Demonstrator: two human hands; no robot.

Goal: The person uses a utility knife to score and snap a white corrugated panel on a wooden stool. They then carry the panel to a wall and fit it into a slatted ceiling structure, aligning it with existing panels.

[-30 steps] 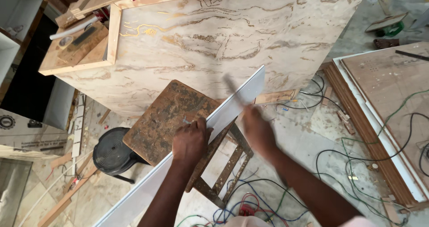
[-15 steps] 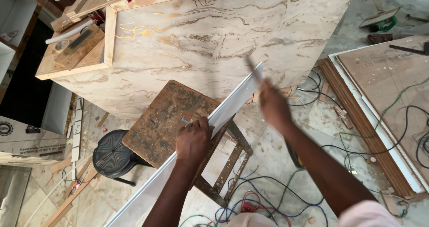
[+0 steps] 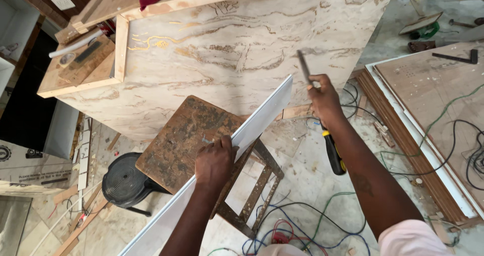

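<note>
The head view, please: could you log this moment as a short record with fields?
left hand: pressing a white strip onto a worn wooden stool
right hand: raised beside the strip's far end, gripping a thin metal blade
strip: long, runs diagonally across the stool
behind: large marbled panel
floor: black round stool, loose cables, black-and-yellow tool handle
</note>
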